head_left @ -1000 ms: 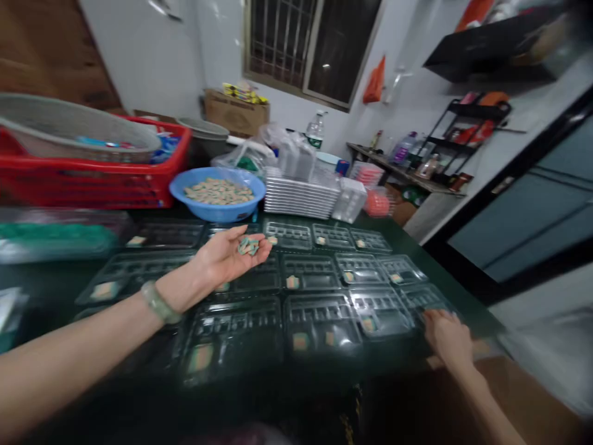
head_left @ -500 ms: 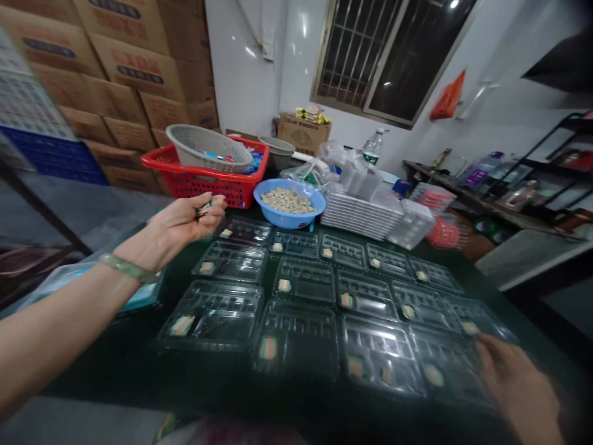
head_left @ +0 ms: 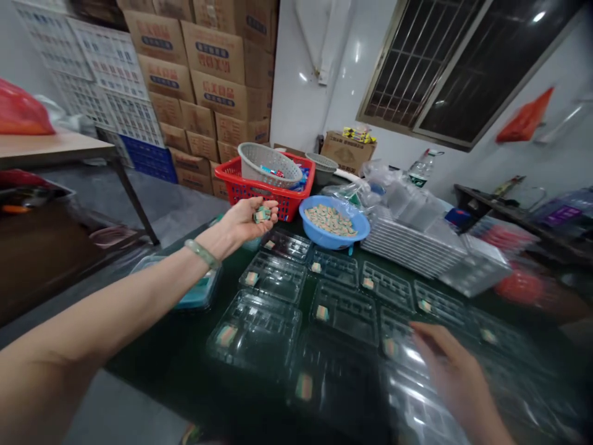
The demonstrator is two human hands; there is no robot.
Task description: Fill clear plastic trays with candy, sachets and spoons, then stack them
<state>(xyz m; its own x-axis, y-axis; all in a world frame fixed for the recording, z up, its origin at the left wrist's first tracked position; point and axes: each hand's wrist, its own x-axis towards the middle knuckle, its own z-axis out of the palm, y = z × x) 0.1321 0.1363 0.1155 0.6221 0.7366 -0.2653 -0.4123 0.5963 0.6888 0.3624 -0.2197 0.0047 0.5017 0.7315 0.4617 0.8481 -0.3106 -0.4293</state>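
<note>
Pinch by the edges the striped pieces [head_left: 262,214], likely light and fragile, held in the half-curled left hand [head_left: 247,222] and lying in clear trays [head_left: 352,318], with the part-bent right hand [head_left: 448,357] too blurred to tell any grip.

Small pieces [head_left: 262,214] in left hand [head_left: 244,222]. Basket [head_left: 291,203] just behind this grip, strainer [head_left: 254,169] in basket. Right of grip: basin [head_left: 320,237], loose pieces [head_left: 330,220] inside; farther right, tray stack [head_left: 403,247], bottle [head_left: 422,168] behind stack. Trays [head_left: 278,278] in rows on table [head_left: 162,352], before and right of grip, single pieces in left ends of several. Right hand [head_left: 451,364] above trays, well right and forward of grip. Carton stacks [head_left: 217,93] well behind grip, leftward; side table [head_left: 55,148] far left.
</note>
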